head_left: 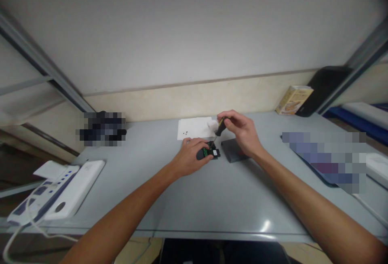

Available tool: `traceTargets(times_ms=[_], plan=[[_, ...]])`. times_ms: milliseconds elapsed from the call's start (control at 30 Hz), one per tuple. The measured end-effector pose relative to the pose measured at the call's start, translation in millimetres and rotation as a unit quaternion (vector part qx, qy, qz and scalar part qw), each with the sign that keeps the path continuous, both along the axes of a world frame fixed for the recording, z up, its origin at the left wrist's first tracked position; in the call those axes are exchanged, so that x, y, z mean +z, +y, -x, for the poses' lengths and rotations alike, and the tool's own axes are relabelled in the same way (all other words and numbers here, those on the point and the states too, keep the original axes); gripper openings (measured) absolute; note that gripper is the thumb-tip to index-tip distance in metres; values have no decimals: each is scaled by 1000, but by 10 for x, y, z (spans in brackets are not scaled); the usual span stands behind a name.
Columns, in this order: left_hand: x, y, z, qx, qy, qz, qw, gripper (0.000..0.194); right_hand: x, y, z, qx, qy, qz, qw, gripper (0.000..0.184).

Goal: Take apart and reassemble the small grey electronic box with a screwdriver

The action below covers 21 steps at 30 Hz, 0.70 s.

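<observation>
My left hand point(193, 155) is closed around a small black device point(215, 153) on the table, its green circuit board showing. In my right hand point(241, 128) is a screwdriver point(222, 126) with a black and yellow handle, its shaft slanting down to the device. Where exactly the tip touches is too small to make out. A dark grey, case-like piece point(232, 152) lies under my right wrist, partly hidden by it. Behind my left hand is a sheet of white paper point(194, 124) with several tiny dark bits, perhaps screws, and a small white object point(212, 125) near its right edge.
The grey table point(230, 203) runs to a wall at the back. On the left lie a white power strip point(42, 199), a white flat box point(80, 193) and a dark blurred item point(103, 128). A yellow box point(294, 100) leans at back right, near a blurred flat object point(321, 159).
</observation>
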State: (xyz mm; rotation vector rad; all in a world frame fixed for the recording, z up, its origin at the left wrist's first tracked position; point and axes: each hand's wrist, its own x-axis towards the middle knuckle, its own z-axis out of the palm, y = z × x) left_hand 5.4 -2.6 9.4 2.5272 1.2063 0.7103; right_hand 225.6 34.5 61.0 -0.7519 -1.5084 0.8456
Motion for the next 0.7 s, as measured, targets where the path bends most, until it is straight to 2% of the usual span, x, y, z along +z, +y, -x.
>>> traceTargets(times_ms=[133, 333, 567, 700], plan=[[13, 2, 3, -1, 0, 2, 1000, 21, -26, -3, 9, 29, 11, 7, 999, 26], [9, 1, 5, -2, 1, -3, 1000, 22, -17, 4, 3, -34, -18, -24, 999, 15], [10, -2, -2, 3, -3, 1, 1000, 20, -48, 35, -15, 49, 21, 18, 998, 25], [4, 0, -4, 0, -20, 2, 1000, 17, -51, 18, 14, -5, -14, -24, 1000, 18]])
